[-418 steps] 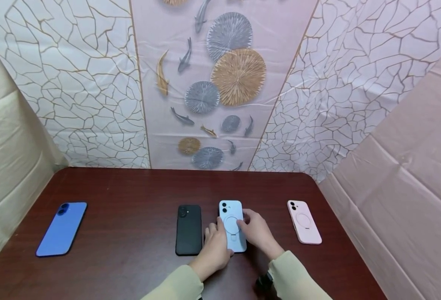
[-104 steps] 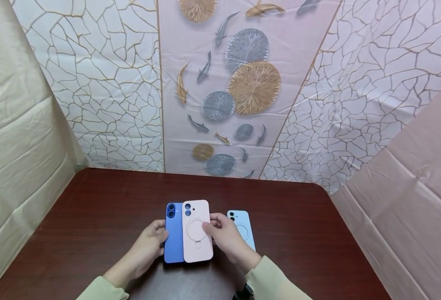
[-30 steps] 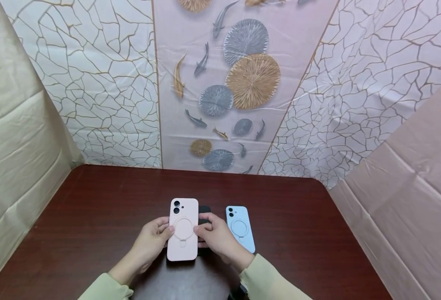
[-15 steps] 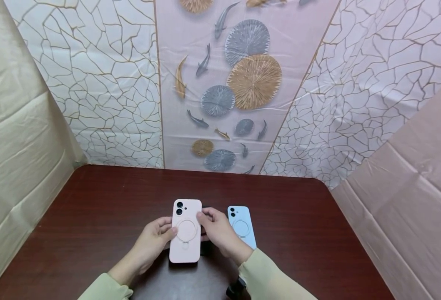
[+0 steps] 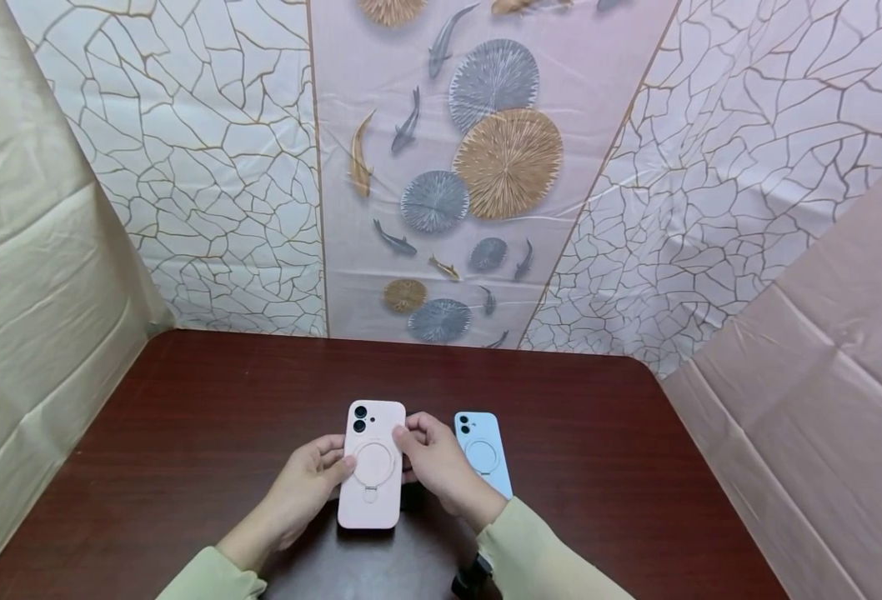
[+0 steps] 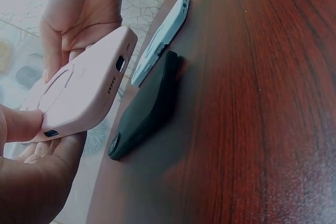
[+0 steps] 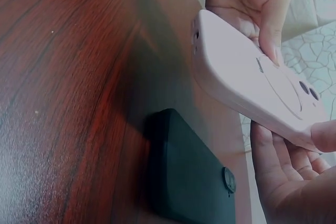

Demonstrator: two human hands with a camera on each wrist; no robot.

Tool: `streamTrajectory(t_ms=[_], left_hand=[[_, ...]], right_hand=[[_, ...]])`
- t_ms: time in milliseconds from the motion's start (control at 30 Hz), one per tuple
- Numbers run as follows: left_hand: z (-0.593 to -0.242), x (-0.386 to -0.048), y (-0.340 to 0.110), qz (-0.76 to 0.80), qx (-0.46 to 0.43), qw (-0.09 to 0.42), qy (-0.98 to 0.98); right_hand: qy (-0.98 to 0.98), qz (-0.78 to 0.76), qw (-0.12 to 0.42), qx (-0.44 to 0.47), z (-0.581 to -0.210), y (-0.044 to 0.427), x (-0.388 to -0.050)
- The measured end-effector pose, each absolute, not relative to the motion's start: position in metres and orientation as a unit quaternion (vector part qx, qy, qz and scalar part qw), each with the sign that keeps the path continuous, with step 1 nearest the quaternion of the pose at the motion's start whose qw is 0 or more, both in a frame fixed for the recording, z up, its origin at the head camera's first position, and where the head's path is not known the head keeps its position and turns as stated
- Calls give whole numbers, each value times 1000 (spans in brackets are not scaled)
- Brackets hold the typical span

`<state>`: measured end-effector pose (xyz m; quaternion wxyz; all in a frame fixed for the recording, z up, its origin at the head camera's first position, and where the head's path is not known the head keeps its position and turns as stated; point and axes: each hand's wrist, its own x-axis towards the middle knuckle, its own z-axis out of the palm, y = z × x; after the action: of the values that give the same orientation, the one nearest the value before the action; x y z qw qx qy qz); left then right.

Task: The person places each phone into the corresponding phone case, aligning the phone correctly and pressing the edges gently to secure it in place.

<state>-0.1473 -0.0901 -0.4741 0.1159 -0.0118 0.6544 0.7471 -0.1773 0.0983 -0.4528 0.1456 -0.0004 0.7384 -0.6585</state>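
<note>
In the head view a pink phone case (image 5: pixel 372 500) with a ring on its back is held up above the table. Dark lenses show in its camera holes, and the blue phone is out of sight behind or inside it. My left hand (image 5: pixel 302 487) grips the left edge, thumb on the back, fingers behind. My right hand (image 5: pixel 444 467) pinches the upper right edge, thumb near the corner. The left wrist view shows the bottom end of the pink case (image 6: pixel 97 82) with its port opening. A black phone (image 7: pixel 189 177) lies on the table beneath, mostly hidden in the head view.
A light blue phone case (image 5: pixel 483 454) with a ring lies to the right, partly behind my right hand. The dark red wooden table (image 5: pixel 606 433) ends at patterned cloth at the back and plain cloth at both sides.
Earlier my hands were at the light blue case; then they held the blue phone and pink case side by side. Now the case covers the phone, and my right thumb has moved up its edge.
</note>
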Motion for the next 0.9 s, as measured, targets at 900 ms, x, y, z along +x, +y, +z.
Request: streamTrajectory(t_ms=[900], left_hand=[[-483, -145, -92, 754, 30, 149, 639]], right_hand=[[755, -648, 101, 4, -448, 99, -181]])
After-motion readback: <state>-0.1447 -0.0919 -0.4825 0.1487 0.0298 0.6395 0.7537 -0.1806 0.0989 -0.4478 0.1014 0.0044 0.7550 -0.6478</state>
